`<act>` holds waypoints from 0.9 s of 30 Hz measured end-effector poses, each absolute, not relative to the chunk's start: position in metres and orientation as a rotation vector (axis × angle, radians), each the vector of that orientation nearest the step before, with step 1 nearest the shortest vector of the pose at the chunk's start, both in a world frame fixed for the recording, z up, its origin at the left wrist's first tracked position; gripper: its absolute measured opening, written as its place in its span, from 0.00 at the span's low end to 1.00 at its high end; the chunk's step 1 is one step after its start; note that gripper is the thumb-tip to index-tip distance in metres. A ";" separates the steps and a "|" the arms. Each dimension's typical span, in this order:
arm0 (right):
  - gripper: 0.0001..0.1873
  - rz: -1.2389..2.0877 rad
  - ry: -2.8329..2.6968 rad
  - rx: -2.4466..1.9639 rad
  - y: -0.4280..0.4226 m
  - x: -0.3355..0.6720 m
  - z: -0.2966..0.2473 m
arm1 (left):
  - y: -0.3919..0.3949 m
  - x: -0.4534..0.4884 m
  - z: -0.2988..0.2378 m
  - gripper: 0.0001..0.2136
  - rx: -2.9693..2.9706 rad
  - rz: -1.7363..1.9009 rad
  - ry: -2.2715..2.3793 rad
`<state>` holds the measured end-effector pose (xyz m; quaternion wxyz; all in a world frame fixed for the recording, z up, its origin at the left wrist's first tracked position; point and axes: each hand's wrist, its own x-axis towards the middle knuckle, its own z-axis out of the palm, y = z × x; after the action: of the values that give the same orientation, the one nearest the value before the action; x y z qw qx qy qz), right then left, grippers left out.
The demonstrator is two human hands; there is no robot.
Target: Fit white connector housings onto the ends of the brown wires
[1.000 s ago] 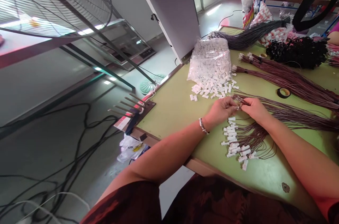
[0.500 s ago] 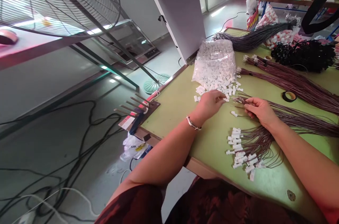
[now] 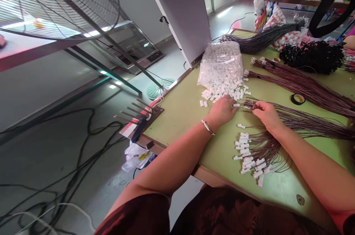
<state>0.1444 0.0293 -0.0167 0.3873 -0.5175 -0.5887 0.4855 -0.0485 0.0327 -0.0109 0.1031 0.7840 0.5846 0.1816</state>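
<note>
A small white connector housing (image 3: 236,105) is pinched in the fingertips of my left hand (image 3: 222,110). Just to its right, my right hand (image 3: 266,116) is closed on brown wires (image 3: 250,104) close to their bare metal ends. The wire tips point at the housing; I cannot tell whether they touch it. Beyond my left hand, a clear plastic bag (image 3: 220,61) spills loose white housings (image 3: 215,93) onto the green table (image 3: 177,116). Nearer my body lie several brown wires with white housings on their ends (image 3: 245,150).
A roll of black tape (image 3: 297,98) lies right of my hands. Behind it are bundled brown wires (image 3: 294,87), a black heap of parts (image 3: 312,56) and a dark wire bundle (image 3: 263,37). A pronged rack (image 3: 141,113) sits at the table's left edge, with a fan (image 3: 58,2) beyond.
My left hand has turned slightly and brought the white housing closer to the wire tips. My right hand keeps its grip on the wires. The whole view has shifted a little.
</note>
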 end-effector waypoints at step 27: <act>0.07 0.896 -1.799 -1.364 0.023 0.135 -0.008 | 0.015 -0.040 0.005 0.05 1.249 0.834 1.135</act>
<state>0.1346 0.0225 -0.0084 0.3488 -0.5262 -0.6941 0.3459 -0.0399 0.0153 0.0054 0.5889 0.5362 0.4873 0.3582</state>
